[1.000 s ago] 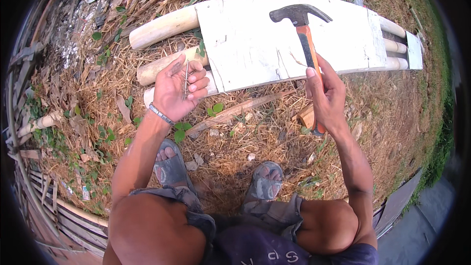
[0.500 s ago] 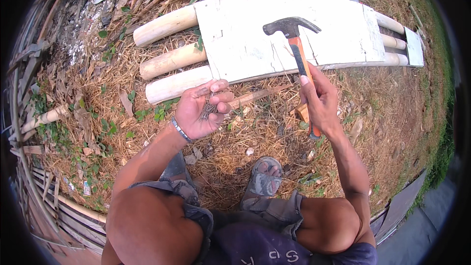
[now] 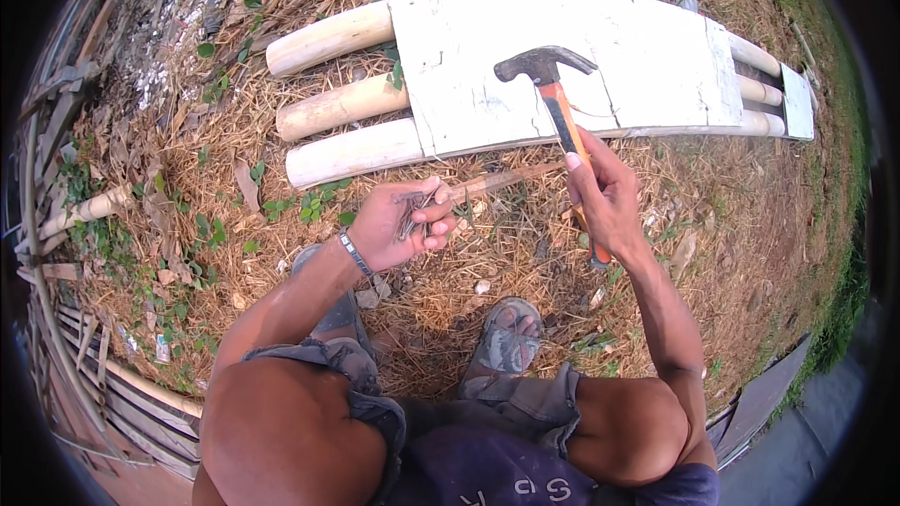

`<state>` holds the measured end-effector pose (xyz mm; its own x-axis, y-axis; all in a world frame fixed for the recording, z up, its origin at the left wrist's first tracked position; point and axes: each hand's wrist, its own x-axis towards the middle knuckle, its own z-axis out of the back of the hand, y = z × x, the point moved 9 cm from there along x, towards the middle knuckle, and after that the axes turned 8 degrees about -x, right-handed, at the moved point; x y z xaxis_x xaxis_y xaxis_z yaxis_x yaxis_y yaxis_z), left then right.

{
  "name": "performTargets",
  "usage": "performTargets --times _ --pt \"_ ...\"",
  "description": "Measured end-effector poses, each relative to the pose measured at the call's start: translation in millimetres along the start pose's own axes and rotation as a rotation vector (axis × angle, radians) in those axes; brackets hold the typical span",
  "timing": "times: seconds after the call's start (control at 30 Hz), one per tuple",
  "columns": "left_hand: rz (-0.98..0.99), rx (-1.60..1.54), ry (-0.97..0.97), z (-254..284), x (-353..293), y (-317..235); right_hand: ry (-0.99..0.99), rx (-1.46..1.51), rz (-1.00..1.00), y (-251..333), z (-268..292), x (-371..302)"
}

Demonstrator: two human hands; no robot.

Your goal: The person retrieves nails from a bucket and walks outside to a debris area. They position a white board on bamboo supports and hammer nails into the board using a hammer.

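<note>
Several nails [image 3: 409,221] lie in my left hand [image 3: 403,223], whose fingers curl around them, with the thumb close to the fingertips. My right hand [image 3: 607,189] grips a claw hammer [image 3: 560,109] by its orange and black handle, the dark head pointing up and away from me. Beyond both hands, a white board [image 3: 525,56] rests across several pale round poles [image 3: 349,163]. In the picture the hammer head overlaps the board; whether it touches cannot be made out.
A strip of wood [image 3: 506,180] lies on the straw-covered ground between my hands and the board. A small white piece [image 3: 798,105] sits across the poles' far right ends. Stacked slats [image 3: 112,384] stand at the left. My sandalled foot [image 3: 506,335] is below.
My left hand has shifted slightly right and down, its fingers closing more over the nails. The hammer head has tilted a little left and lower in my right hand.
</note>
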<state>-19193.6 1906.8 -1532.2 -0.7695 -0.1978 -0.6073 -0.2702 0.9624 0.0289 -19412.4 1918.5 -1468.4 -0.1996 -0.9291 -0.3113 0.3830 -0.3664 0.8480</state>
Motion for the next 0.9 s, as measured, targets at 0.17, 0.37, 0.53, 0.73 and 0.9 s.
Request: performTargets --times 0.17,0.37,0.53,0.73,0.9 --pt "-0.075 0.008 0.005 7.8 -5.6 -30.8 0.043 0.033 -0.016 3.8 -8.6 3.2" --pt "-0.409 0.628 -0.305 14.1 -15.3 -83.0 0.061 0.007 0.010 2.3 -14.5 4.8" --pt "-0.985 1.308 -0.594 -9.8 -24.9 -160.6 0.054 -0.029 0.056 11.9 -20.6 5.4" --pt "-1.181 1.605 -0.555 -55.0 1.3 -173.6 -0.028 -0.136 0.148 37.1 -20.8 16.5" --pt "-1.159 1.630 -0.540 -51.7 23.1 -169.0 0.026 -0.315 0.122 68.3 -27.0 29.1"
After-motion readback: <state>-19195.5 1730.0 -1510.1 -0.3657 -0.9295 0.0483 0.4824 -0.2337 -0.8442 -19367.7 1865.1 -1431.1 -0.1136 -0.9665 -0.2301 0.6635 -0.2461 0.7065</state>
